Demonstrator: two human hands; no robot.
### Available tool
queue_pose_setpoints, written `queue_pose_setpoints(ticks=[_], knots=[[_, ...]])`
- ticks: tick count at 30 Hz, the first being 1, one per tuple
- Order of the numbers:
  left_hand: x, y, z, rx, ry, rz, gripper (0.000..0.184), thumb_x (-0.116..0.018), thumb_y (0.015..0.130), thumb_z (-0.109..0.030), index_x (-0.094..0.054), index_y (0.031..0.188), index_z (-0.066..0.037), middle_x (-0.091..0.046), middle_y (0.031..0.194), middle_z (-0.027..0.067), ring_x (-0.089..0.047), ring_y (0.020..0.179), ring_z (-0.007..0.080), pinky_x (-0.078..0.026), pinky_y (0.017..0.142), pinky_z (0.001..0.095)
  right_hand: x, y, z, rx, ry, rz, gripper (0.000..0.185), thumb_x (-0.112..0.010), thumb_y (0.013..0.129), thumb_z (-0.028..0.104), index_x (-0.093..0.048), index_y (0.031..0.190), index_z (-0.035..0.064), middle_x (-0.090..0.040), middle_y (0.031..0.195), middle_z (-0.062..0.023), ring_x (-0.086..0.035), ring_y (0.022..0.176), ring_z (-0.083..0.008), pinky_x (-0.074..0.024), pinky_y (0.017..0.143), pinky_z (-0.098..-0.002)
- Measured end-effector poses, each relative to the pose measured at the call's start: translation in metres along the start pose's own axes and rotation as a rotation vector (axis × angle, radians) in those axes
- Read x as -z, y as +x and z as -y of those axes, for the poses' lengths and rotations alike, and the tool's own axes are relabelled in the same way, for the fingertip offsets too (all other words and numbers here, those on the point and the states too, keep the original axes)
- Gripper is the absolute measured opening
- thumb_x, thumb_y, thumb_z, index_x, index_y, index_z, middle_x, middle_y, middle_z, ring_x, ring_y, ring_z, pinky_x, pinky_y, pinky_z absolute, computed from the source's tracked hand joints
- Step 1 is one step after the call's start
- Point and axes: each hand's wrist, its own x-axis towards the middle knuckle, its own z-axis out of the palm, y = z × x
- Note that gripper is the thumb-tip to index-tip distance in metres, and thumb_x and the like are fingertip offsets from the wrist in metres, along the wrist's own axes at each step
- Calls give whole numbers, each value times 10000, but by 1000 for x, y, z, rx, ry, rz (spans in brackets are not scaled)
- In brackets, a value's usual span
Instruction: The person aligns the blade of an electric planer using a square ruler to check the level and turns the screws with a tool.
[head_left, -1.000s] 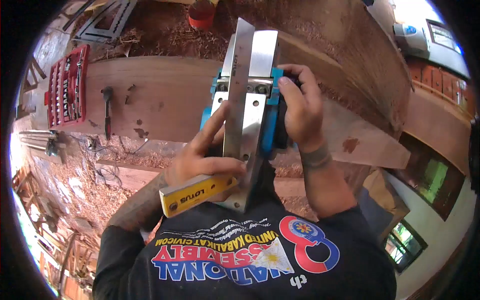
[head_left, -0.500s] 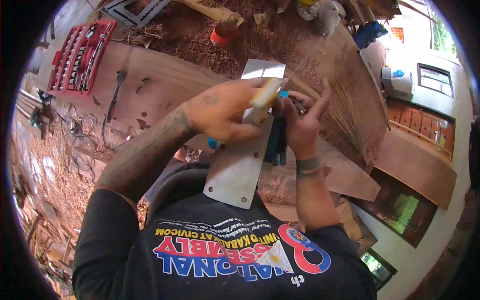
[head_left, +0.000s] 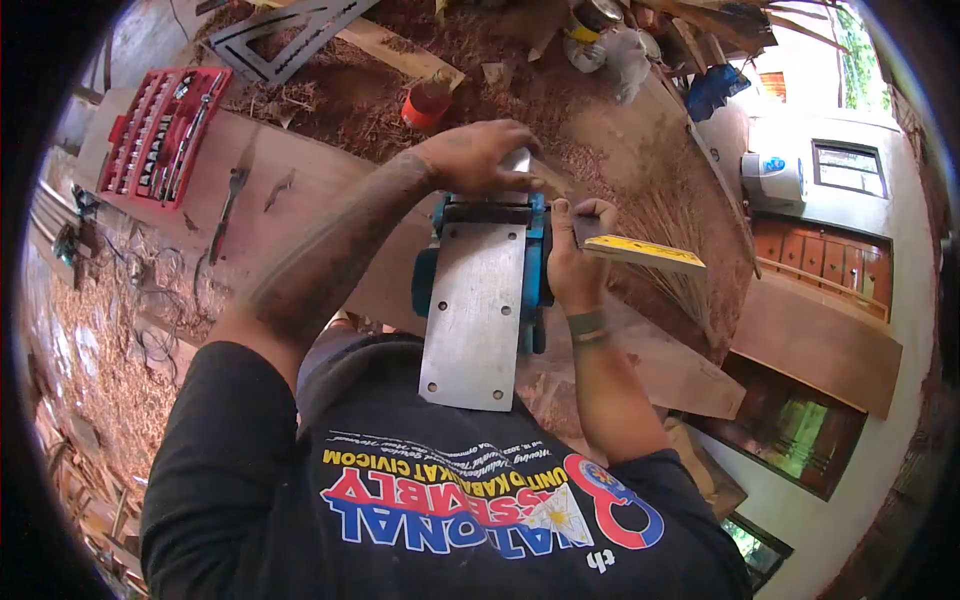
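Observation:
A teal power planer (head_left: 425, 285) lies with its metal sole (head_left: 470, 320) facing up, close to my shirt. My left hand (head_left: 480, 155) is bent over the planer's front end, its fingers round the shiny front plate. My right hand (head_left: 578, 260) is beside the planer's right side, thumb raised, and grips a square with a yellow handle (head_left: 645, 251). That handle points out to the right; the square's blade is mostly hidden. A dark slot crosses the sole near its front.
Under the planer runs a wide wooden board (head_left: 310, 180). On its left are a red socket set (head_left: 165, 138) and a ratchet (head_left: 228, 210). Farther off are an orange-red container (head_left: 427, 104), a metal framing triangle (head_left: 285, 38) and wood shavings.
The square, earlier in my left hand over the sole, is now in my right hand. My left hand has moved forward to the planer's front, leaving the rear sole uncovered.

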Motion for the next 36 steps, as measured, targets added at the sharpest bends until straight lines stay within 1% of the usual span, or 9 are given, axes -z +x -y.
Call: queue_pose_setpoints(ticks=[6,12,17,20,24,28,29,33,36], knots=[[-19,17,19,163,-137,104,667,-617,1086,-637,-608,1516,-126,-689,1390,254,-639,1349,451,-509,1131,530,-1,0,-26,-201,317,-12,357,-736,1115,331,-510,1110,55,-570,1013,-32,-567,931,-162,-503,866,-346],[-2,-5,-13,244,63,134,694,-607,1072,-682,-637,1470,-114,-674,1380,265,-642,1326,439,-506,1128,528,-5,-15,-20,-160,577,-81,268,-696,1145,267,-560,1032,66,-568,945,2,-551,931,-100,-475,862,-267],[18,-42,-5,269,-2,273,1063,-809,870,-766,-456,1665,-155,-531,1581,235,-540,1477,415,-458,1216,510,17,-8,-14,47,246,-12,307,-688,1147,313,-508,1109,68,-638,971,-37,-615,932,-118,-507,875,-271],[25,-55,-2,207,-73,277,1087,-870,864,-679,-419,1694,-141,-504,1618,244,-491,1528,425,-431,1250,507,36,-11,30,131,373,37,357,-527,1200,415,-490,1218,61,-713,977,-81,-663,860,-139,-547,834,-290],[22,-62,1,197,-94,249,1084,-869,877,-640,-391,1717,-150,-498,1602,225,-510,1503,409,-445,1235,514,69,-16,95,-26,318,202,586,-430,1200,536,-537,1440,12,-761,1017,-118,-707,857,-145,-579,767,-292],[13,-63,1,158,-8,198,1063,-860,890,-615,-385,1725,-159,-517,1546,226,-525,1473,419,-451,1222,518,79,-14,115,83,191,247,487,-508,1202,406,-553,1475,5,-772,1023,-121,-704,817,-134,-597,775,-294],[15,-65,-4,167,-2,202,1058,-865,889,-600,-388,1724,-159,-516,1545,225,-524,1471,423,-450,1223,518,83,-13,122,98,215,248,400,-589,1175,261,-586,1478,0,-776,1049,-120,-711,814,-129,-603,782,-285],[27,-70,-14,197,-77,249,1032,-881,886,-544,-406,1718,-160,-504,1555,228,-513,1475,434,-443,1227,521,104,-13,147,115,-17,292,289,-712,1070,41,-718,1354,-8,-776,1100,-106,-729,889,-125,-592,795,-254],[20,-66,-2,163,-93,231,1009,-886,888,-524,-425,1709,-161,-501,1554,233,-512,1475,435,-437,1231,525,106,-17,153,64,-6,337,283,-734,1054,39,-730,1334,-8,-774,1083,-91,-708,872,-112,-574,780,-249]])
